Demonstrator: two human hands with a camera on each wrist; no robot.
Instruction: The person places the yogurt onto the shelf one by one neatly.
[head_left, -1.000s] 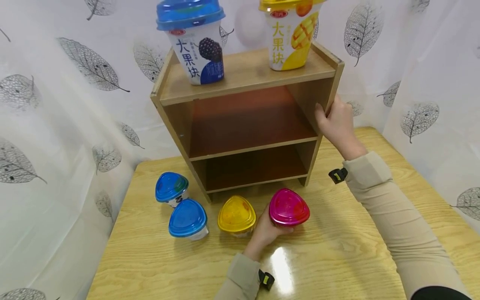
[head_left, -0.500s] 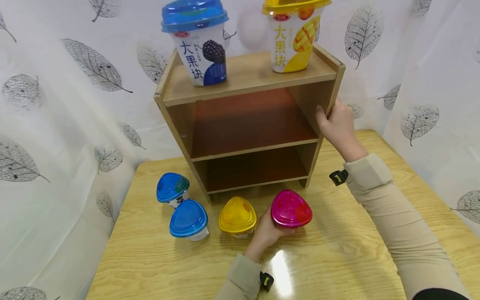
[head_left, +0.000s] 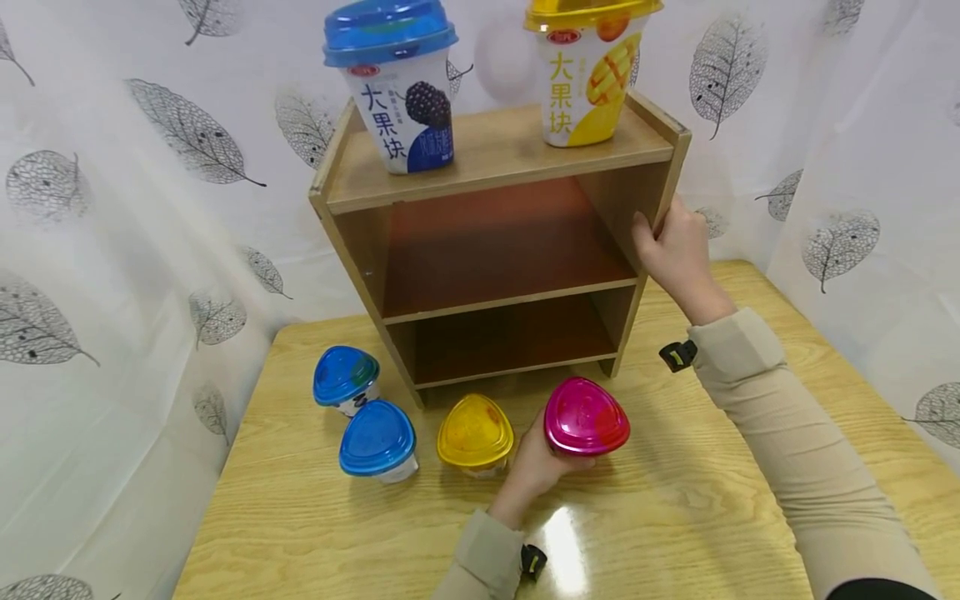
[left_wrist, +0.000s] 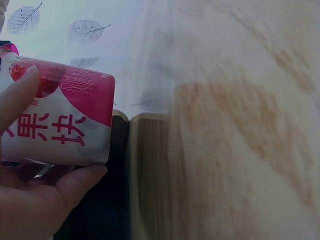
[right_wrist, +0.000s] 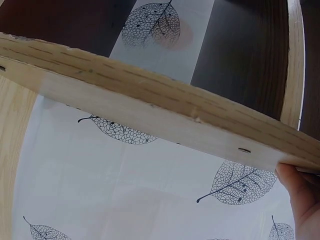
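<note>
My left hand point(head_left: 536, 457) grips a yogurt cup with a pink lid point(head_left: 587, 417) in front of the shelf. In the left wrist view, thumb and fingers wrap the white-and-pink cup point(left_wrist: 75, 110), which has a red berry picture and large pink characters. My right hand point(head_left: 678, 250) holds the right side panel of a small wooden shelf unit point(head_left: 510, 302), thumb on the inner side. The right wrist view shows some fingers point(right_wrist: 300, 195) at the edge of that panel. A yellow-lidded cup point(head_left: 476, 432) stands just left of my left hand.
Two blue-lidded cups, one nearer point(head_left: 377, 439) and one farther point(head_left: 345, 377), stand on the table left of the shelf. A blackberry yogurt cup point(head_left: 401, 92) and a mango yogurt cup point(head_left: 588, 75) sit on the top board. A leaf-patterned curtain point(head_left: 135, 208) surrounds the wooden table point(head_left: 675, 533).
My left hand has shifted the pink-lidded cup slightly to the right, away from the yellow-lidded one. My right hand keeps its hold on the shelf. The head view has shifted a little.
</note>
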